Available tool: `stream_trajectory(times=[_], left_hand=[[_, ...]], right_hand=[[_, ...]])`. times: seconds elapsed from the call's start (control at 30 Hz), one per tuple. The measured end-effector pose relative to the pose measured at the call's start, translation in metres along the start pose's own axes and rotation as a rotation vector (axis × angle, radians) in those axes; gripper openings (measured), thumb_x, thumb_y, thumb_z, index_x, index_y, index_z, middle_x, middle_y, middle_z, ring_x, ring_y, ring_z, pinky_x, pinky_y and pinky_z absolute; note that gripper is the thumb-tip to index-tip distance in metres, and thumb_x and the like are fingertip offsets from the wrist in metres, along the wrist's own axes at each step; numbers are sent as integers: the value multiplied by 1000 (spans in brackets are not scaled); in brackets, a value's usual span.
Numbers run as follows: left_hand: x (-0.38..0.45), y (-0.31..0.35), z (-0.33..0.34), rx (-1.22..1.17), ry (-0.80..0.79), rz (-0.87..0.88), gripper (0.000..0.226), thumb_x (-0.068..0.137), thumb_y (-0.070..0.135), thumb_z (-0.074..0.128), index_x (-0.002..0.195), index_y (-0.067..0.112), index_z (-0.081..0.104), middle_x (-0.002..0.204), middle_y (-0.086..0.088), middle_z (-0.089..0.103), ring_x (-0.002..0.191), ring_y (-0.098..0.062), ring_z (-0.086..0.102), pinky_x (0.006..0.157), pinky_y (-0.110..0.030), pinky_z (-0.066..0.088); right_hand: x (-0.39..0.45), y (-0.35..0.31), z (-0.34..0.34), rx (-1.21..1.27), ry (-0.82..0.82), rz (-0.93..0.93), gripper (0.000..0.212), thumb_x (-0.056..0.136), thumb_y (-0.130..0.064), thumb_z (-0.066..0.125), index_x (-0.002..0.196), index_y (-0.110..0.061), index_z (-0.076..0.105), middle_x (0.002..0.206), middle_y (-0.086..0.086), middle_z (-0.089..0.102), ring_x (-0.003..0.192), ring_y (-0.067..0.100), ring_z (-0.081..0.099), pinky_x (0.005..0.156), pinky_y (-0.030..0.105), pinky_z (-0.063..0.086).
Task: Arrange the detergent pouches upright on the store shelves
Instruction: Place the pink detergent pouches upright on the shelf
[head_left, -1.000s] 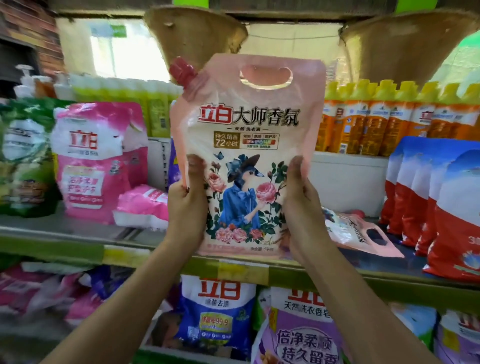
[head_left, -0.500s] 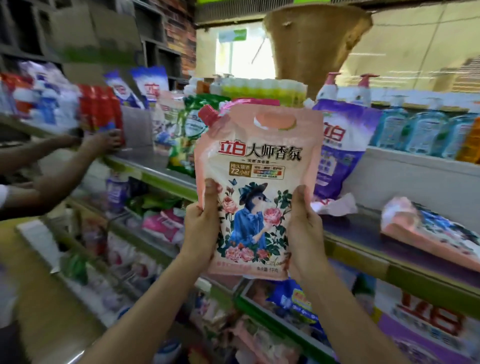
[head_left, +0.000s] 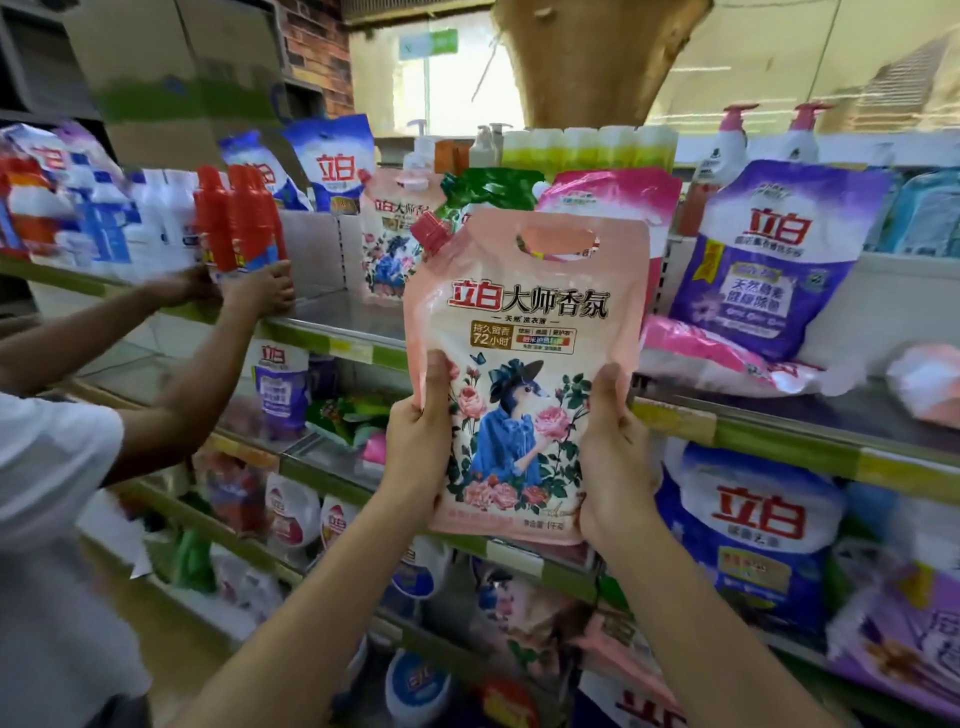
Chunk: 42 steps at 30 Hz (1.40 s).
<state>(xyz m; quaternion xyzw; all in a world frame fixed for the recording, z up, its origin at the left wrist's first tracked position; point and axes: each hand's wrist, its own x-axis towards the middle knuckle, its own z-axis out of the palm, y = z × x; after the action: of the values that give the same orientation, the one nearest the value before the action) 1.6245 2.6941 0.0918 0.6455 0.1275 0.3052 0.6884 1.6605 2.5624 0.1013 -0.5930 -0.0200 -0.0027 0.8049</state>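
Note:
I hold a pink detergent pouch (head_left: 524, 322) with a red corner cap and a flower picture upright in front of the shelves. My left hand (head_left: 418, 447) grips its lower left edge and my right hand (head_left: 615, 457) grips its lower right edge. Behind it, a matching pink pouch (head_left: 387, 244) stands upright on the upper shelf (head_left: 353, 312). A purple pouch (head_left: 769, 260) leans upright to the right, and a pink bag (head_left: 722, 358) lies flat in front of it.
Another person in a white shirt stands at the left, their hand (head_left: 260, 291) on red bottles (head_left: 236, 218) on the upper shelf. Green shelf edges (head_left: 779, 441) run across. Lower shelves hold blue-and-white bags (head_left: 753, 530) and other pouches. A pink pouch (head_left: 930, 384) lies at far right.
My view has swung left along the aisle while the pouch stays in both hands. Another person's arms came into view at the left, and the upright pink pouch on the shelf is now visible.

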Motion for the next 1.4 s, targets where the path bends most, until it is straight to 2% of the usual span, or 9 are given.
stream_trajectory(times=[0.1,0.37,0.47,0.6,0.67,0.8,1.07,1.3,1.4], left_hand=[[7,-3,-14,-13,-34,-30,81,72,79,45,91,5,72,83,-16,76,80,-37,73,74,-58,58],[36,-8,-24,26,-36,-34,104,64,87,40,96,-8,67,85,-29,70,75,-47,68,70,-53,56],[54,-12,-25,39,-19,-12,89,68,83,39,73,-2,65,53,-6,64,44,-16,59,44,-21,46],[78,-14,-27,20,12,11,77,69,80,40,66,6,62,51,-3,61,43,-14,56,40,-21,41],[89,-13,-30,8,35,31,69,71,76,42,57,10,56,42,4,55,35,-8,50,35,-15,35],[123,-12,-38,26,41,72,73,70,80,40,62,9,56,45,3,52,40,-12,46,40,-19,35],[204,1,-64,-30,91,166,66,68,78,46,57,13,52,38,7,48,34,-5,42,36,-14,31],[280,13,-80,-20,122,197,72,61,83,45,61,12,54,33,11,43,29,0,37,32,-12,26],[310,15,-88,2,122,217,69,71,81,45,62,13,52,32,12,41,28,1,36,32,-11,25]], right_hand=[[-1,6,13,-35,54,-16,60,86,-72,44,134,-39,56,129,-7,30,124,40,33,105,59,29],[15,16,32,-74,76,-25,75,82,-76,43,143,-33,48,132,29,51,121,50,47,97,60,45],[31,17,37,-97,28,-60,75,84,-73,44,144,-28,47,126,6,53,110,37,57,85,42,53],[52,20,50,-132,-66,-92,57,76,-73,49,119,-36,58,84,-19,70,73,4,48,84,24,35],[63,20,59,-149,-104,-87,33,78,-75,49,91,-46,56,93,-10,68,106,2,47,94,23,38],[83,19,84,-132,-150,-91,43,75,-73,52,93,-34,60,52,-23,63,54,-4,62,42,8,41],[124,20,158,-70,-98,-158,32,80,-72,52,82,-43,65,97,5,63,100,14,44,81,30,55],[163,15,218,6,-100,-175,48,85,-67,55,94,-21,62,86,24,58,78,35,61,83,63,54],[182,18,238,43,-116,-190,44,87,-64,55,90,-20,60,57,1,50,54,15,47,51,34,52]])
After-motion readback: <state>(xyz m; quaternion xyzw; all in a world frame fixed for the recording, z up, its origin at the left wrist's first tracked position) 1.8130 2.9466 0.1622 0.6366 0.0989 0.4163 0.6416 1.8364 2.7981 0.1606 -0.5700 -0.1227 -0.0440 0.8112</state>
